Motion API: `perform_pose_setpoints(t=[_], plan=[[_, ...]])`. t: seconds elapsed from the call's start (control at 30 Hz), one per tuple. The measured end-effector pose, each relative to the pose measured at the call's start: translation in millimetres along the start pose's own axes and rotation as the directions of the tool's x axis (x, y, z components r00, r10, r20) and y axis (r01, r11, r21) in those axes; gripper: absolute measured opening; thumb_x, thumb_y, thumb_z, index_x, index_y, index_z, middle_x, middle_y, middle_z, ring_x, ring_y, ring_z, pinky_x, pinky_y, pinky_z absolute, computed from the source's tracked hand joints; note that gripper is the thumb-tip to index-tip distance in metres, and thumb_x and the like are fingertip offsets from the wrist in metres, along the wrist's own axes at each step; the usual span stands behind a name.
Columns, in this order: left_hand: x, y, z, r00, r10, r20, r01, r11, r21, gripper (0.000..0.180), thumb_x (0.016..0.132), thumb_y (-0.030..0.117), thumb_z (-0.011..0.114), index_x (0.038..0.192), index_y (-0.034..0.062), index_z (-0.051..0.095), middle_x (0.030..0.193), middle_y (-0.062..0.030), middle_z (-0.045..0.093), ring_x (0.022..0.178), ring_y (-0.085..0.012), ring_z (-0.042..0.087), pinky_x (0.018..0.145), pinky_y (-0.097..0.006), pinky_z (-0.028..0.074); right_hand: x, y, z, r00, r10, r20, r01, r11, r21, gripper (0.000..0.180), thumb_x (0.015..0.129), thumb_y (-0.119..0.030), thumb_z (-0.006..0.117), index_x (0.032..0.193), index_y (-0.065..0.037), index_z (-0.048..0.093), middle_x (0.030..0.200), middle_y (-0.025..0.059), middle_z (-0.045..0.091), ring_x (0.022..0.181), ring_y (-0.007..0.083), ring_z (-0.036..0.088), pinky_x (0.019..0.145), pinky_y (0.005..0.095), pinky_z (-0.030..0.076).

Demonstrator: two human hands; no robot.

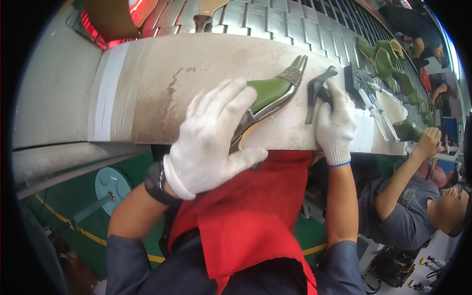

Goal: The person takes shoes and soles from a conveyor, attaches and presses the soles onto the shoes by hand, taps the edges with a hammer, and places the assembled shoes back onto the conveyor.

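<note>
Both hands are gloved in white knit cotton, presumably so that grip is kept and the shoe's finish is spared from marks. The left hand (211, 142) is closed over the rear part of a green pointed shoe (273, 96), with the fingers spread across its upper and the thumb tucked under the sole edge; the shoe is thus pressed against the pale, worn bench (162, 83), its toe aimed away from the body and up to the right, so that it seems to be steadied for work. A glittering trim band is seen near the toe, just beyond the fingertips. The right hand (335, 123) is wrapped around one handle of dark metal pliers (317, 91), which lie on the bench just to the right of the shoe's toe; the fingers are curled shut on the tool, though it cannot be told whether it is lifted or only resting.

Beyond the right hand, a dark tray (356, 83) and white tubes (378, 110) are laid within easy reach. Farther to the right, more green shoes (388, 61) are lined along a slatted conveyor (275, 19), and another person's hand (428, 142) is held on one of them. A red apron (246, 216) is worn below both hands.
</note>
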State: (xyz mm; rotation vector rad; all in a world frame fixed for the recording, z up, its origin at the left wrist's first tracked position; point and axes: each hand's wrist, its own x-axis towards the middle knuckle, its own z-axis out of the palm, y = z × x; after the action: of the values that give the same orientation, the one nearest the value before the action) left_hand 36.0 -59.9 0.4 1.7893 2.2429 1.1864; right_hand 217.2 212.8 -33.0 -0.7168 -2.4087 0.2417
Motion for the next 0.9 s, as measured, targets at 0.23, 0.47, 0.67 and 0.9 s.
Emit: perform_pose_setpoints(t=[0.23,0.47,0.67,0.9], plan=[[67,-7,14,0.976,-0.042,0.213,0.059,0.995,-0.075,0.084,0.084,0.025,0.085,0.158,0.0008,0.052,0.141,-0.0274,0.066,0.131,-0.0474,0.062,0.116,-0.053,0.047,18,-23,-12,0.959,0.038,0.282,-0.031,0.999,-0.027,0.039,0.096,0.0,0.069,0.134,-0.009,0.072,0.119,0.0226,0.073,0.106,0.0402,0.074,0.095,0.0478,0.059],[72,0,9,0.972,-0.031,0.235,0.061,0.991,-0.122,0.094,0.08,0.012,0.085,0.165,-0.0015,0.047,0.152,-0.0276,0.063,0.141,-0.0451,0.06,0.122,-0.049,0.046,25,-44,-59,0.935,0.118,0.335,-0.352,0.431,0.831,0.022,0.103,-0.006,0.073,0.124,0.002,0.076,0.115,0.0126,0.081,0.105,0.0172,0.076,0.097,0.0333,0.06],[73,-3,11,0.964,-0.01,0.265,0.026,0.998,-0.056,0.094,0.077,0.01,0.086,0.163,-0.0002,0.05,0.151,-0.0261,0.063,0.14,-0.0449,0.06,0.122,-0.05,0.046,71,-52,-43,0.941,-0.077,0.329,-0.196,0.669,0.717,0.03,0.11,-0.013,0.061,0.127,0.008,0.074,0.114,0.0184,0.08,0.109,0.026,0.078,0.097,0.0365,0.062],[75,-7,12,0.969,-0.005,0.246,0.021,0.998,-0.063,0.096,0.07,0.008,0.091,0.158,-0.0023,0.053,0.146,-0.0289,0.064,0.136,-0.0487,0.061,0.12,-0.056,0.045,40,-61,-48,0.886,-0.048,0.461,-0.418,0.345,0.84,0.02,0.104,0.002,0.071,0.124,0.004,0.073,0.121,0.0169,0.08,0.114,0.0209,0.078,0.103,0.0364,0.061]])
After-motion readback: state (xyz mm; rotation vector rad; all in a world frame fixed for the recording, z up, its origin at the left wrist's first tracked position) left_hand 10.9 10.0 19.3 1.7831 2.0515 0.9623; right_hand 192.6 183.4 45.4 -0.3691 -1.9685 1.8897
